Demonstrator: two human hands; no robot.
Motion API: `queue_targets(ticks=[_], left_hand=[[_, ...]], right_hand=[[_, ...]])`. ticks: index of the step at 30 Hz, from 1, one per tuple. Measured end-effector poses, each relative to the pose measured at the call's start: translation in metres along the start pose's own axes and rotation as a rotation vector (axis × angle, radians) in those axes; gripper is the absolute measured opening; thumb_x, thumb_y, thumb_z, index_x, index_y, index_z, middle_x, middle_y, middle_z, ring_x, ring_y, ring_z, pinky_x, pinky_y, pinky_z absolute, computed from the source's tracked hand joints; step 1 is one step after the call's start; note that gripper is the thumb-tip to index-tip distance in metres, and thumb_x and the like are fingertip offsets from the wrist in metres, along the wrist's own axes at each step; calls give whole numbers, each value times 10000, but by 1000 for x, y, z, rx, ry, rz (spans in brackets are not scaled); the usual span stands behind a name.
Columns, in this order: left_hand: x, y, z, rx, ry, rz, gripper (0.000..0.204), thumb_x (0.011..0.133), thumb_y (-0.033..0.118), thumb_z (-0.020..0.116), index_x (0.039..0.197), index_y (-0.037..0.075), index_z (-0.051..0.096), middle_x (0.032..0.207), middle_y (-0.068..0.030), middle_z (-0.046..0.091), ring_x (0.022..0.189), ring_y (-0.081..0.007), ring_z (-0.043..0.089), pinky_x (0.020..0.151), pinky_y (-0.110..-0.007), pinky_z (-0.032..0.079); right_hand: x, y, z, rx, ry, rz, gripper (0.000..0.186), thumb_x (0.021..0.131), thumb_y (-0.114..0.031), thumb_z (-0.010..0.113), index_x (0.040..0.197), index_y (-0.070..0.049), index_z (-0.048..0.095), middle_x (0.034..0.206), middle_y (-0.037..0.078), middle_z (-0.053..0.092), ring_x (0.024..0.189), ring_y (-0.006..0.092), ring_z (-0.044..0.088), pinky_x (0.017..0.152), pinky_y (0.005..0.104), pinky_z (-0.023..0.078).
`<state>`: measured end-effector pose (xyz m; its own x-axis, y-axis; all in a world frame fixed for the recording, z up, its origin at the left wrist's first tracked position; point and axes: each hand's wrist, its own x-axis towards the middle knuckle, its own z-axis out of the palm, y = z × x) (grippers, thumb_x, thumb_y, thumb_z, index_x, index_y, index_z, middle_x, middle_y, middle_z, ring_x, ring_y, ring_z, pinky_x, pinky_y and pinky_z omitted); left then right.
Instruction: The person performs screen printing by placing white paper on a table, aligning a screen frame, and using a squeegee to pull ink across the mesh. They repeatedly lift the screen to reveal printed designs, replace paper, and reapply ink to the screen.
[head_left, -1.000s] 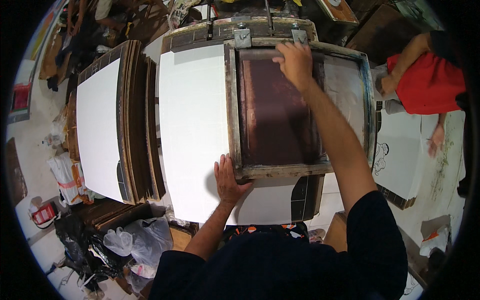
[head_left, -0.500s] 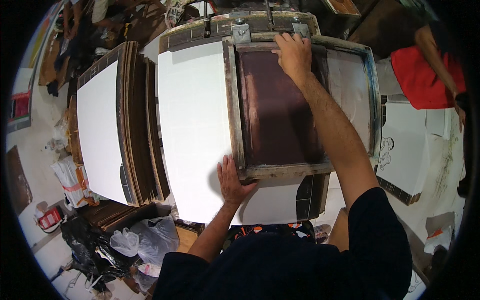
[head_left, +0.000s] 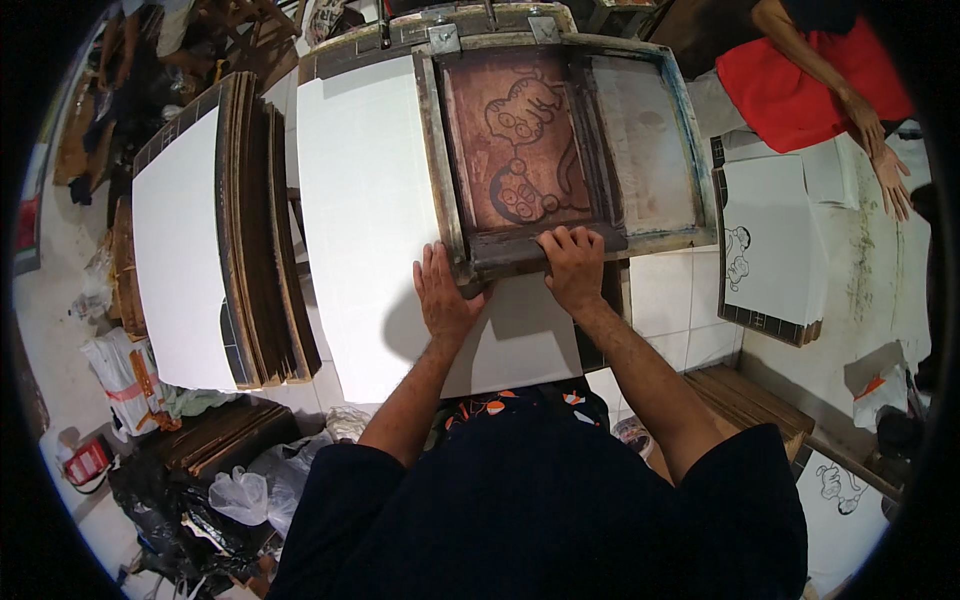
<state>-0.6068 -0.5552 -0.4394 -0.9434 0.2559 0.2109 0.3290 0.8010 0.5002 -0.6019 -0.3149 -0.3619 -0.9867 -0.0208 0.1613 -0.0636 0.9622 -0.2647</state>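
Note:
My right hand (head_left: 572, 268) is closed on a dark squeegee (head_left: 500, 250) at the near end of a screen printing frame (head_left: 433, 150). The brownish mesh (head_left: 470, 150) inside the frame shows dark line drawings of cartoon figures. My left hand (head_left: 449, 295) lies with fingers outstretched at the frame's near left corner, its thumb against the wood. Under the frame and to its left is a white sheet (head_left: 360, 200) on a board. Metal hinge clamps (head_left: 443, 38) hold the frame's far edge.
Left stands a stack of boards (head_left: 240, 240) topped by a white sheet (head_left: 180, 240). At right are printed sheets (head_left: 775, 240) on boards. Another person's hands (head_left: 880, 150) hang beside red cloth (head_left: 775, 105). Plastic bags (head_left: 262, 490) lie at lower left.
My right hand has moved from the frame's far end to its near end with the squeegee. The mesh, dark before, now shows the line drawings. My left hand stays at the corner.

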Motion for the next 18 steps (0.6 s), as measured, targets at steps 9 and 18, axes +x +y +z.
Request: queue_targets(ticks=[9, 18], left_hand=[[8, 14, -1, -375, -27, -240, 1109, 723, 89, 875, 1625, -21, 240, 1545, -244, 484, 1408, -390, 503, 1254, -572, 201], [0, 31, -22, -507, 34, -242, 1010, 794, -24, 810, 1635, -4, 251, 1409, -244, 618, 1241, -315, 653, 1061, -416, 515]], right_hand=[[16, 5, -9, 91, 148, -59, 309, 748, -23, 717, 1038, -120, 666, 953, 51, 628, 999, 286, 599, 965, 470, 408], [48, 16, -41, 137, -160, -60, 276, 832, -183, 776, 1076, -101, 677, 970, 73, 671, 965, 314, 604, 860, 462, 400]])
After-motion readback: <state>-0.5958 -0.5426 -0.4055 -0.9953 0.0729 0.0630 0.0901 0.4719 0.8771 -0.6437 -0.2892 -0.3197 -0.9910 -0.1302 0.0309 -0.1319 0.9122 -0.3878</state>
